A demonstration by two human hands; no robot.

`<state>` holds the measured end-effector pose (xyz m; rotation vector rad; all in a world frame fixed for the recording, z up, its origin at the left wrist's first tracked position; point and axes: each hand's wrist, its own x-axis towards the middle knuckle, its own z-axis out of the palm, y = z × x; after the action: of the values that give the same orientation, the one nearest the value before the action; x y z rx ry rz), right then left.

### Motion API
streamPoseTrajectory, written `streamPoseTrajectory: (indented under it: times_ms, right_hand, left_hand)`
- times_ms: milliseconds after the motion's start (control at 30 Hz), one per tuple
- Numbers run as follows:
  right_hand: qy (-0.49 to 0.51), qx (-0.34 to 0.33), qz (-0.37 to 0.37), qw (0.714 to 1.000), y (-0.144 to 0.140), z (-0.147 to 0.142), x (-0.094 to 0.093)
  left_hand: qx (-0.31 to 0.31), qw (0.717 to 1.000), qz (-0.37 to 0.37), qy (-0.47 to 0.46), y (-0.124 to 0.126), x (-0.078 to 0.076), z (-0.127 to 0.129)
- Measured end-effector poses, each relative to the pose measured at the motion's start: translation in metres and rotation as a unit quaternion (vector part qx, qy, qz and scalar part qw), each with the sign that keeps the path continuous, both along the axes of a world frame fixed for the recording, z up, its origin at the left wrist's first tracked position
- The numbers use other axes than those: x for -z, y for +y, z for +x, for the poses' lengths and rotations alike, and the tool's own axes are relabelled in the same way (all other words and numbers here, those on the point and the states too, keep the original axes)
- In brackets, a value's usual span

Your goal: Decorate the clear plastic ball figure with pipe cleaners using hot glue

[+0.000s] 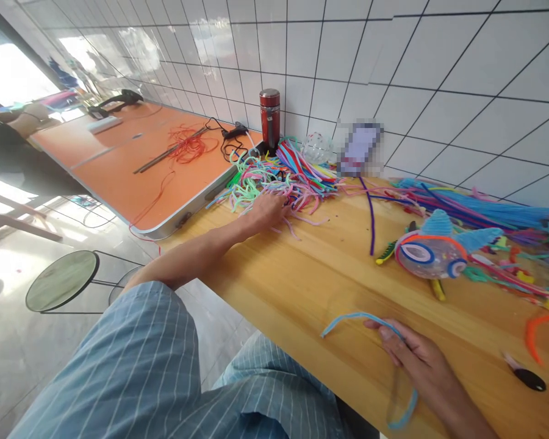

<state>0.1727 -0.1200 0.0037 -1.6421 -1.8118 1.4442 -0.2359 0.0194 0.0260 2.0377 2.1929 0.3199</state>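
A light blue pipe cleaner (354, 315) is pinched in my right hand (414, 352), bent in an arc with one end above the table and the other hanging below the hand. My left hand (271, 210) reaches into a tangled heap of curled pipe cleaners (251, 186) in green, pink and white; its fingertips are hidden among them. Between the hands and farther right sits a clear plastic fish (430, 259) with blue ringed eyes, an orange band and blue pipe-cleaner fins. Yellow-and-black handled pliers (387, 252) lie partly behind it.
A red thermos (269, 119) and a blurred-out phone (360, 149) stand by the tiled wall. Straight blue pipe cleaners (498, 207) lie at the back right. A black-handled tool (528, 378) rests at the right. An orange table (119, 177) holds red string (187, 146). Stools are at left.
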Motion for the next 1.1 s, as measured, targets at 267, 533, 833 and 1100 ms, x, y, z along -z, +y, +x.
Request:
streamPoseTrajectory:
  times_ms: [267,533,833,1100]
  right_hand:
    - [0.025,0.054,0.089,0.994,0.035,-0.032,-0.041]
    - [-0.055,0.015,0.561,0.826,0.148,-0.134,-0.070]
    - [0.073,-0.117,0.456,0.879,0.141,-0.251,-0.033]
    - [0.144,-0.061,0.268,0.951,0.169,-0.250,-0.003]
  left_hand:
    - [-0.003,0.990,0.051,-0.133,0.013,0.021,-0.007]
    - [0.004,0.915,0.141,-0.378,0.013,0.014,-0.022]
    - [0.051,0.844,0.152,-0.512,-0.001,0.019,-0.018]
    - [0.055,0.899,0.191,-0.391,-0.009,0.023,-0.004]
